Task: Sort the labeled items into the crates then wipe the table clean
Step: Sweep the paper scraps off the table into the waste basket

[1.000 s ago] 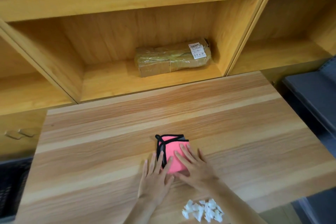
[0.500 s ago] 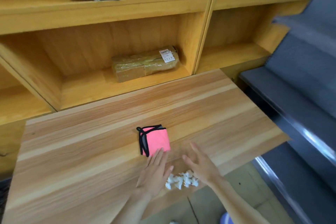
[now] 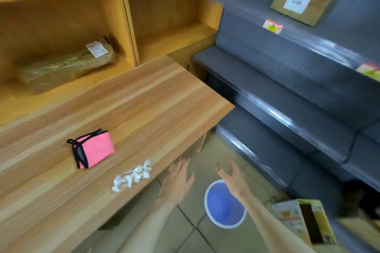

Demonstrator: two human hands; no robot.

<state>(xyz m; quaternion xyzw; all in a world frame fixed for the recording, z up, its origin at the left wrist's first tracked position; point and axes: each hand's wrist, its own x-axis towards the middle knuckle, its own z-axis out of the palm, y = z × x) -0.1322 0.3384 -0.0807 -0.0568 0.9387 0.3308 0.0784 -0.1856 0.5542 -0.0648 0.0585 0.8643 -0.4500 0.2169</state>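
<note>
Beyond the table's [image 3: 144, 98] near edge, over the floor: left hand [image 3: 176, 183] and right hand [image 3: 234, 181], both with fingers spread and holding nothing, the right one above the blue bin [image 3: 222, 207]. Judgement: they reach for the bin to bring it under the edge. White paper scraps [image 3: 133, 174] sit heaped just inside that edge, probably placed for sweeping off. Pink cloth [image 3: 94, 150] lies on the tabletop near the scraps but apart from them, no hand on it. It is folded into a small pad, black-trimmed, with grey showing at its left end. No crates in view.
</note>
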